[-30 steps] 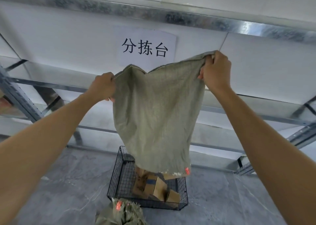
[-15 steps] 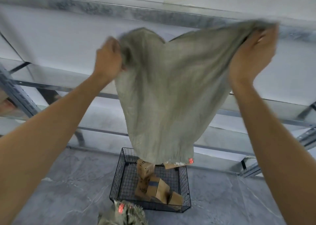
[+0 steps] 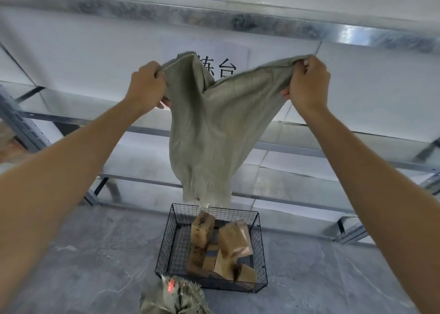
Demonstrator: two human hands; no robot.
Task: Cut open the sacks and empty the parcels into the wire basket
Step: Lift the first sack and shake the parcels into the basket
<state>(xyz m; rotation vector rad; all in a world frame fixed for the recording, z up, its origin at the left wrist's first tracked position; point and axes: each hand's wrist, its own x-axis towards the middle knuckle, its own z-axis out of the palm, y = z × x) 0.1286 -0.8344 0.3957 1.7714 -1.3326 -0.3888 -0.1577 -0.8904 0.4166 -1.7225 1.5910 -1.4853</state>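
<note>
I hold a grey-green woven sack [image 3: 214,132] upside down, high above the black wire basket [image 3: 166,249]. My left hand [image 3: 147,85] grips one bottom corner and my right hand [image 3: 308,82] grips the other. The sack hangs limp, its cut mouth just above the basket's far rim. Several brown cardboard parcels [image 3: 202,230] lie piled in the basket, and one padded brown parcel [image 3: 234,238] sits on top of them at a tilt.
A second grey-green sack with a red tie [image 3: 175,297] stands on the grey floor just in front of the basket. Metal shelving [image 3: 333,151] runs along the wall behind, with a paper sign [image 3: 228,58] above it.
I raised the sack and brought it down again, shaking it. The mouth has bunched narrower and a padded brown parcel has landed on the pile in the basket.
</note>
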